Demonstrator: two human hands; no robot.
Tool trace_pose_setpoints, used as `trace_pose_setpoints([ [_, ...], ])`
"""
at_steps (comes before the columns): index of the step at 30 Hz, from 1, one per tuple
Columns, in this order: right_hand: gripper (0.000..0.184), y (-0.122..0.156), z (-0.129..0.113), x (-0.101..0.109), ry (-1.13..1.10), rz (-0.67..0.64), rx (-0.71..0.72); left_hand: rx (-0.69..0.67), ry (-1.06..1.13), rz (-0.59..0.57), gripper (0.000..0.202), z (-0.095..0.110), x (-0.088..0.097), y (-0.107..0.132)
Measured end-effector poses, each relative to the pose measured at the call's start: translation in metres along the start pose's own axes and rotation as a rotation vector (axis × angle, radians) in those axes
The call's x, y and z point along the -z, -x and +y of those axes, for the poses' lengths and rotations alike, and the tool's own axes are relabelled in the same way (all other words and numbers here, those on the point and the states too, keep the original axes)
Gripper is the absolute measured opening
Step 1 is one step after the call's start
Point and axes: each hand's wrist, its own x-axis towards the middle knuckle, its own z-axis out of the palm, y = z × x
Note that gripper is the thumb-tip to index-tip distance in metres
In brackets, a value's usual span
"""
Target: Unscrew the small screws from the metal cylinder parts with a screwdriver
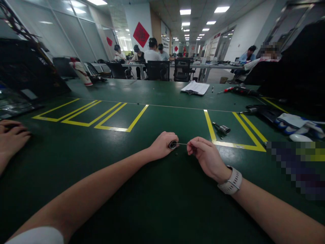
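My left hand [164,145] is closed around a round, hollow metal part [173,145] whose open end faces right toward me. Between finger and thumb, my right hand [201,152] pinches a thin metal rod [183,144]; its far end reaches the mouth of the hollow part. Whether the tip goes inside, I cannot tell. Just below, a tiny dark ring-like piece [176,154] lies on the green table. Beyond my right hand, a metal part with a shaft and a wider cup-shaped end [223,129] rests within yellow tape lines.
Yellow tape [111,128] marks the green tabletop [162,93]. A clipboard with papers [195,88], a red-handled screwdriver [225,90] and a power tool [264,113] with gloves [297,123] lie beyond. Another person's hand [12,140] rests at left. Several people sit farther back.
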Motion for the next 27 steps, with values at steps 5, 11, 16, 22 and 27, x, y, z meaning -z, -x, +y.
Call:
trace_pose_setpoints([
  [5,0.015,0.013,-0.006,-0.006,0.523,-0.060,0.310,0.014,-0.019,-0.010,0.010,0.001,0.000,0.000],
  [11,0.014,0.022,-0.013,-0.012,0.857,-0.189,0.440,0.004,-0.079,-0.043,0.006,0.004,0.003,0.001],
  [16,0.017,0.009,-0.007,-0.002,0.348,-0.076,0.156,0.008,-0.059,-0.038,0.009,0.005,0.004,0.002],
  [22,0.014,0.003,0.000,0.001,0.034,-0.035,0.028,0.023,-0.012,-0.042,0.011,0.005,0.004,0.001],
  [27,0.016,0.016,-0.008,-0.006,0.607,-0.087,0.336,0.031,-0.030,-0.021,0.010,0.003,0.002,0.000],
])
